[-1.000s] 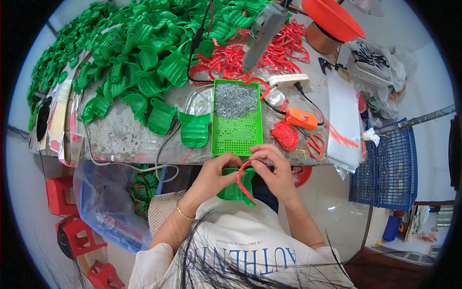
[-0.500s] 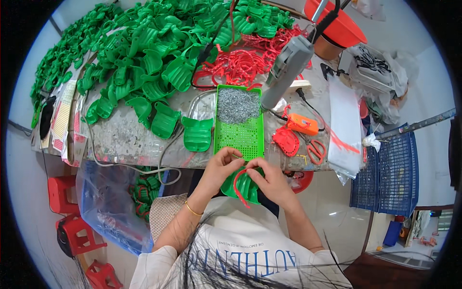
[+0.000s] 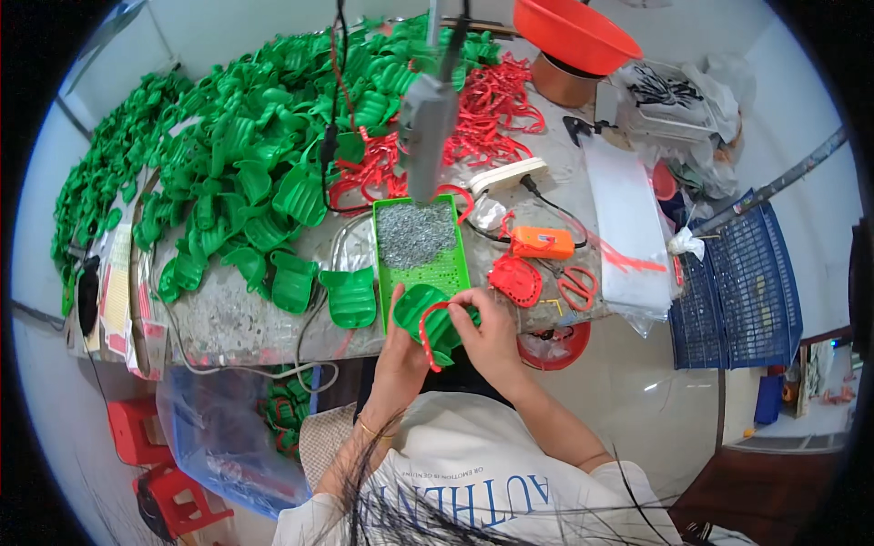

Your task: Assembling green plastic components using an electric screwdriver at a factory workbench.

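A curved green plastic shell (image 3: pixel 419 308) with moulded ridges is in my left hand (image 3: pixel 399 369), whose fingers run along its left side. With a pinch, my right hand (image 3: pixel 492 341) holds a narrow red strap (image 3: pixel 424 335) at the shell's right edge. The strap bends down across the shell, its lower end loose. Just beyond my hands lies a green perforated tray (image 3: pixel 462 264) with a heap of small grey metal pieces (image 3: pixel 414 232). Whether the strap is fastened to the shell I cannot tell.
Green shells (image 3: pixel 264 136) are piled at the far left, beside tangled red straps (image 3: pixel 492 105). A grey tool (image 3: pixel 426 136) hangs over the tray. Right of it lie an orange device (image 3: pixel 543 241), scissors (image 3: pixel 576 288) and a power strip (image 3: pixel 510 175). A red basin (image 3: pixel 583 36) stands behind.
The green shell has come up from near my lap to the tray's near edge, and my left hand has taken hold of it. My right hand keeps its pinch on the strap. The view has shifted.
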### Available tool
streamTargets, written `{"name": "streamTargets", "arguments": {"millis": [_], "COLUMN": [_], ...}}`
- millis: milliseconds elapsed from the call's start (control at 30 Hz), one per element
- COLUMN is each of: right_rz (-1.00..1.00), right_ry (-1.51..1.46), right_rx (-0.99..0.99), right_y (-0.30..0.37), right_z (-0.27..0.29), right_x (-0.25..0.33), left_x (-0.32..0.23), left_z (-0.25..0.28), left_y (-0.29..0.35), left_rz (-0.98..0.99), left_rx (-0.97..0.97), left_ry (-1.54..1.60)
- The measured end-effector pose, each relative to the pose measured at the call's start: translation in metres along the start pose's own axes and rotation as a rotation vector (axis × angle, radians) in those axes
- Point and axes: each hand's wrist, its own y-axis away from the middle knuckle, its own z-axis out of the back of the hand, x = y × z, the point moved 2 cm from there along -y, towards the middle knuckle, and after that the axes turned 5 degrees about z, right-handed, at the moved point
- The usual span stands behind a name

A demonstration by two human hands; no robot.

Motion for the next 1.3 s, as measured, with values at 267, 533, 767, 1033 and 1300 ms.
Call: {"name": "streamTargets", "arguments": {"millis": [267,533,767,1033,1300], "right_rz": [0.028,0.024,0.287,0.057,0.031], "right_ry": [0.132,-0.132,0.172,0.059,-0.033], "right_rx": [0.269,0.182,0.046,0.045,0.074], "right_y": [-0.003,0.005,-0.013,-0.024,-0.016], "right_z": [0.013,0.009,0.016,0.016,0.003], "right_x": [0.008,0.009,0.016,0.014,0.001], "left_x": [-0.004,-0.011,-0.008,0.009,0.003], "left_z": [-0.004,-0.002,-0.003,0.015,0.017], "left_y": [-0.01,-0.012,-0.006,-0.005,0.001], "left_rz": [0.134,0.153,0.13,0.403,0.305], "left_rx": [0.016,-0.036,-0.073,0.036,-0.014], "left_ry": [0.112,0.226,-0.187,0.327,0.295]}}
